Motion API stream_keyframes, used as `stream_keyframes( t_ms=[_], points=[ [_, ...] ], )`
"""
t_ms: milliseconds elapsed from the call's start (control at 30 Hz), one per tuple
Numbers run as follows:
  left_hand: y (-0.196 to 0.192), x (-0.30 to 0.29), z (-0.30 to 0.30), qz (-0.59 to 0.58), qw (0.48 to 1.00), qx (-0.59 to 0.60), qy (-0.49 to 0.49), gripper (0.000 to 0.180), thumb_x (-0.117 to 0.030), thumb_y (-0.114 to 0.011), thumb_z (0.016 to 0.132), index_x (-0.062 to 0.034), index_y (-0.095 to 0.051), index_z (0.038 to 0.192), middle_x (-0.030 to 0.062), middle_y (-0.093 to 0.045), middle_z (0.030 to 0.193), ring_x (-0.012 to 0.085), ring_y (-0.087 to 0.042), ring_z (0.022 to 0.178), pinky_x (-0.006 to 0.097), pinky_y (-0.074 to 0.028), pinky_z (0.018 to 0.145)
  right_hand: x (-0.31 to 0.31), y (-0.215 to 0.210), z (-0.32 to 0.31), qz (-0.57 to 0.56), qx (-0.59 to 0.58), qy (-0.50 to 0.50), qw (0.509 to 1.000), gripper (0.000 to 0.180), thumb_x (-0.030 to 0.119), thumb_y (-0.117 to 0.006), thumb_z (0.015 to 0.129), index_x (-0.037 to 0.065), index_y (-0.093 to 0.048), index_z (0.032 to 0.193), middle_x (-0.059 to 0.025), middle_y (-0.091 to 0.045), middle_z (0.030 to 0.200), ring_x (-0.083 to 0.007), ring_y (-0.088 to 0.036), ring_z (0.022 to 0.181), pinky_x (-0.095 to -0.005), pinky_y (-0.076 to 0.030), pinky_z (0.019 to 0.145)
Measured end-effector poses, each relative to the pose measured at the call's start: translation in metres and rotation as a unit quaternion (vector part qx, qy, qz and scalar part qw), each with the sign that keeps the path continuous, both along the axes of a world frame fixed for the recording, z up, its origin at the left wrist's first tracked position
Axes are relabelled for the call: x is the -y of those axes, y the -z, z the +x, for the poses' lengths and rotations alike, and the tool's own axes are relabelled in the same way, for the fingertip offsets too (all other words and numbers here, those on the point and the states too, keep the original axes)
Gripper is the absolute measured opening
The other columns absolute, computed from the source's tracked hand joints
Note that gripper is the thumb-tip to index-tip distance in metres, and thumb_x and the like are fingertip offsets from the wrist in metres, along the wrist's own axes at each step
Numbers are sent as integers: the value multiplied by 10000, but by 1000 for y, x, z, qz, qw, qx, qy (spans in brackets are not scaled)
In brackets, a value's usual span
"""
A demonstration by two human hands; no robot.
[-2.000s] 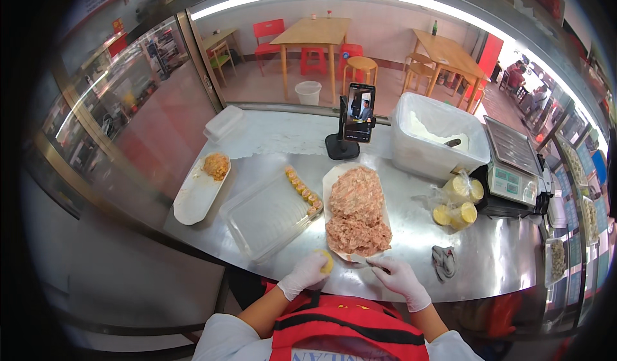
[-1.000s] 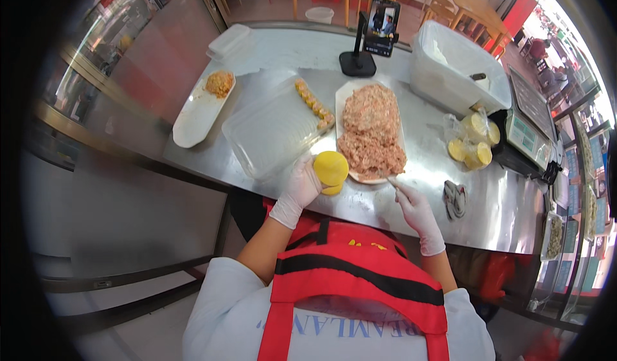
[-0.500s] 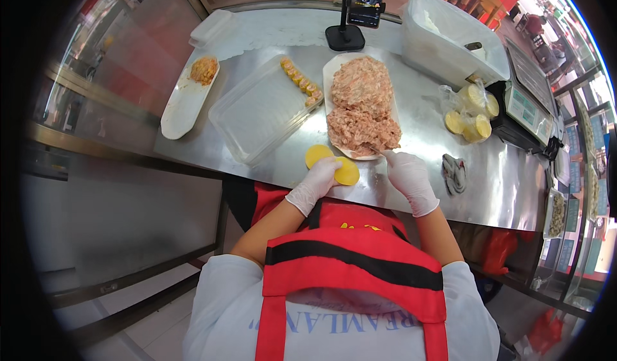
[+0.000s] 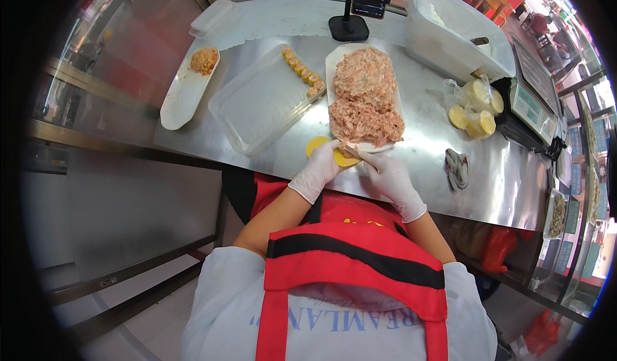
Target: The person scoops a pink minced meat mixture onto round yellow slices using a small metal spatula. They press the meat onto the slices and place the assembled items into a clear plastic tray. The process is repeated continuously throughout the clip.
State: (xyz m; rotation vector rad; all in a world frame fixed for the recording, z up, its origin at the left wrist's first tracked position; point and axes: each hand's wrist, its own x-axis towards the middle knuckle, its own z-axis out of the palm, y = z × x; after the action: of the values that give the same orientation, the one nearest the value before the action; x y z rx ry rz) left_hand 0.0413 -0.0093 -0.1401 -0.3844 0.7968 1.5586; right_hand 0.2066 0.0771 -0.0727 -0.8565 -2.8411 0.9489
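My left hand (image 4: 321, 167), in a thin white glove, pinches round yellow dough wrappers (image 4: 317, 144), one lying flat in its fingers. My right hand (image 4: 390, 178), gloved too, is closed on a thin flat spatula (image 4: 352, 151), mostly hidden by the fingers. Its tip is at the wrapper with a bit of pink meat on it. Just beyond both hands, minced meat filling (image 4: 365, 94) is heaped on a white tray (image 4: 384, 147). To the left, a clear plastic container (image 4: 254, 107) has a row of small open-topped yellow dumplings (image 4: 301, 68) along its far right side.
At far left sits a white oblong dish (image 4: 183, 104) with orange filling at one end. A phone stand (image 4: 348, 28) and a large plastic bin (image 4: 450, 33) stand at the back. Bagged yellow wrappers (image 4: 474, 110), a scale (image 4: 530, 110) and a grey cloth (image 4: 457, 169) are to the right.
My right hand has moved left and nearer to me, bringing the spatula from the meat's near edge to the wrapper. My left hand has shifted slightly up.
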Motion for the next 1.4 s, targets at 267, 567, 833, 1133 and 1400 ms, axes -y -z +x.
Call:
stream_keyframes(
  t_ms=[267,567,833,1133,1400],
  points=[
    [-9,21,1,21,1000,19,-13,330,-185,-386,972,62,-453,1181,214,-544,1172,334,-561,1082,496,-469,948,4,-7,9,-25,-75,-32,996,246,207,-603,859,173,-689,1087,-147,-636,818,-326,-623,743,-397,-500,672],
    [-72,36,11,135,989,-63,10,386,-173,-405,981,41,-397,1301,202,-520,1225,310,-544,1132,447,-457,975,4,-47,11,24,-103,-53,993,231,132,-620,850,130,-691,1069,-127,-637,819,-298,-628,729,-361,-500,662],
    [-81,53,-3,44,868,-413,273,278,-144,-596,886,-56,-516,1137,70,-603,934,175,-640,701,277,-528,619,5,-88,17,1,-172,-78,982,220,159,-629,841,154,-690,1052,-99,-625,781,-284,-628,708,-387,-502,641],
    [-100,33,2,62,786,-494,367,300,-123,-711,809,-65,-511,1025,28,-564,761,105,-586,574,238,-483,498,3,-109,9,128,-3,-181,975,242,175,-543,839,170,-668,1046,-113,-625,721,-305,-625,662,-415,-501,597],
    [-111,16,9,144,766,-489,391,288,-6,-642,778,-68,-516,1029,34,-572,874,90,-580,704,226,-483,589,-4,-129,0,175,55,-236,954,166,137,-529,813,139,-657,919,-98,-609,641,-289,-632,611,-420,-492,547]
  ],
)
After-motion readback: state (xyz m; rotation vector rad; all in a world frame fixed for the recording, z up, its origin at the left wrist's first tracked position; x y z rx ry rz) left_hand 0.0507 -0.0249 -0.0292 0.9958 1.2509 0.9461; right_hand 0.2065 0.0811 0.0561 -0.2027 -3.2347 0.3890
